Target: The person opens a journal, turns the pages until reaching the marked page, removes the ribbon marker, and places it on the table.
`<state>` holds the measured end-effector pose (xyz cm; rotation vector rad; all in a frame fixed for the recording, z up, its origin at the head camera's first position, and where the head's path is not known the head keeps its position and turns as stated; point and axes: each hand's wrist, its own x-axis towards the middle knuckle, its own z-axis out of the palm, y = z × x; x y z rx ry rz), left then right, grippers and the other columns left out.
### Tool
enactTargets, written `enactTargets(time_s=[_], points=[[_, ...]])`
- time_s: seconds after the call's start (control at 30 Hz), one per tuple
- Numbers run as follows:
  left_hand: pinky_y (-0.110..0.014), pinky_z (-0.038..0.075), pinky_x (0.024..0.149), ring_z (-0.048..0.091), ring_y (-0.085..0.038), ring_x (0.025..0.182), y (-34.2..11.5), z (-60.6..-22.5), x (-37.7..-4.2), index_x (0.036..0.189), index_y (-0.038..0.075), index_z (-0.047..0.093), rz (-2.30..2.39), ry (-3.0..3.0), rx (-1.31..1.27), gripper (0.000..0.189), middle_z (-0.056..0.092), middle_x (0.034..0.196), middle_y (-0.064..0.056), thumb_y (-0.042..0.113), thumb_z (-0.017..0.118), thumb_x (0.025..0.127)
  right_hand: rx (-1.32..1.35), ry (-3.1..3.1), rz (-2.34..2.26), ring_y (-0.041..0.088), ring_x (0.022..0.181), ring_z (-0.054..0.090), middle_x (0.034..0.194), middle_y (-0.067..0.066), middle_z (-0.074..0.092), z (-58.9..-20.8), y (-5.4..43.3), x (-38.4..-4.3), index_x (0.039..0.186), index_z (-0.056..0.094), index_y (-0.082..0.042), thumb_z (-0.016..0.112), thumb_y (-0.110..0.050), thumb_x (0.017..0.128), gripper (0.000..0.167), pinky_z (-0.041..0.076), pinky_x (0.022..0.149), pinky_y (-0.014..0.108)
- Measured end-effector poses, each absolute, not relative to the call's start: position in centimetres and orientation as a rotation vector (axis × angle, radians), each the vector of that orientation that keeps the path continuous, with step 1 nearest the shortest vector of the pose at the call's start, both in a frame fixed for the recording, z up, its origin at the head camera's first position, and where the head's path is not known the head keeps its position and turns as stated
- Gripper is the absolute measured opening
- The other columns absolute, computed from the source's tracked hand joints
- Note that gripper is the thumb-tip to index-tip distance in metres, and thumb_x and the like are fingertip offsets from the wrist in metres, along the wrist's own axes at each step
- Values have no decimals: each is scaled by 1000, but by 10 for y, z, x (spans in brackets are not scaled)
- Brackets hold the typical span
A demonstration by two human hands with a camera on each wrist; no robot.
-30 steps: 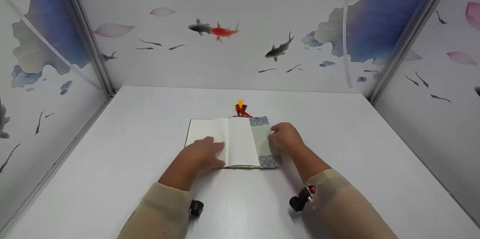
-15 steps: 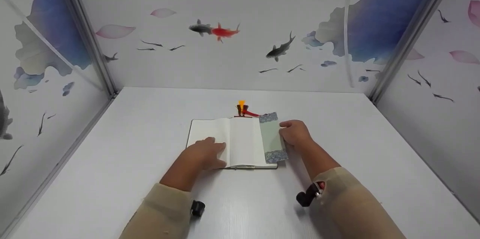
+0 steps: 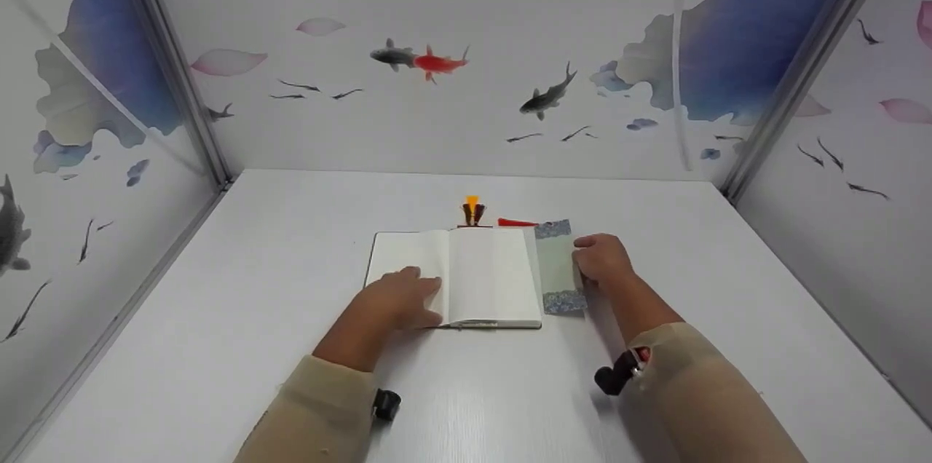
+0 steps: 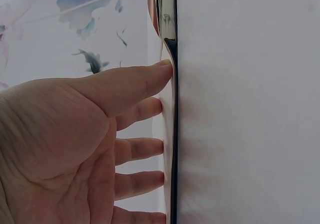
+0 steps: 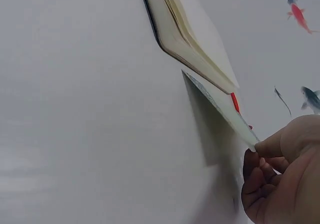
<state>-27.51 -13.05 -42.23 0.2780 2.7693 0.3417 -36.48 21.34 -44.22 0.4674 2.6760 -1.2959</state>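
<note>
An open notebook with blank white pages lies on the table in the head view. My left hand rests on its left page, fingers spread and the thumb near the bottom edge; in the left wrist view the fingertips of that hand press on the page. To the right of the notebook, my right hand pinches a pale green bookmark with speckled grey-blue ends by its right edge. A red tassel trails left from the bookmark's top. In the right wrist view, the bookmark is tilted, casting a shadow below.
A small orange and dark red object stands just behind the notebook. White panels painted with fish and petals enclose the white table at the back and both sides.
My right hand has drawn the bookmark rightward off the right page to beside the notebook, its red tassel following. The left hand has stayed on the left page.
</note>
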Motion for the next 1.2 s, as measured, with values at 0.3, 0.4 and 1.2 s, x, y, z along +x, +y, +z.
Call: enactTargets(time_s=[0.3, 0.4, 1.2], points=[[-60, 34, 130, 33, -40, 162, -129, -419, -276, 166, 25, 43, 325, 2761, 300, 74, 35, 174, -13, 42, 72, 101, 458, 2727, -1205, 32, 124, 61, 157, 22, 57, -444, 223, -366, 150, 60, -4, 51, -17, 107, 45, 57, 84, 33], [-59, 34, 130, 33, -41, 162, -129, -420, -277, 166, 25, 43, 325, 2763, 314, 74, 35, 174, -13, 43, 72, 101, 433, 2754, -1179, 34, 127, 62, 154, 23, 59, -443, 225, -366, 149, 60, -2, 52, -17, 107, 45, 59, 94, 39], [-61, 33, 129, 32, -40, 163, -129, -419, -274, 166, 25, 43, 337, 2759, 284, 76, 34, 175, -14, 42, 75, 99, 317, 2737, -1296, 30, 126, 61, 149, 14, 62, -432, 194, -336, 149, 62, -14, 59, -33, 109, 45, 55, 110, 46]])
